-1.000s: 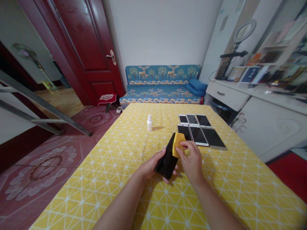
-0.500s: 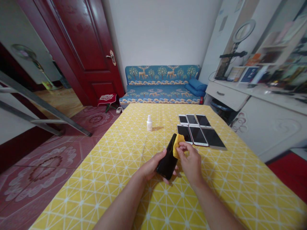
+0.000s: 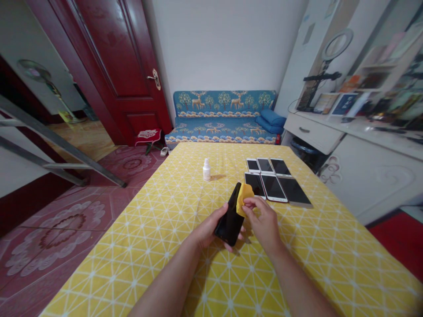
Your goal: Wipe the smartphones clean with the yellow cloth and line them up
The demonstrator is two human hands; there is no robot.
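A black smartphone (image 3: pixel 230 223) is held tilted above the table by my left hand (image 3: pixel 211 225), thumb on its left edge and fingertips showing past its right edge. My right hand (image 3: pixel 263 219) pinches a yellow cloth (image 3: pixel 244 198) between thumb and fingers. The cloth lies against the upper right part of the phone and covers some of it. Just beyond my right hand, several phones lie face up in two rows, among them a white-framed phone (image 3: pixel 274 187) and a larger dark one (image 3: pixel 295 191).
A white bottle (image 3: pixel 206 171) stands upright on the yellow patterned tablecloth (image 3: pixel 158 229). Past the table's far edge is a blue sofa (image 3: pixel 214 121). White drawers (image 3: pixel 312 132) stand at the right, a metal ladder (image 3: pixel 62 145) and a red stool (image 3: pixel 147 135) at the left.
The yellow cloth has shifted slightly left and up along the phone's edge. Both hands keep their grip, and the phone has barely moved.
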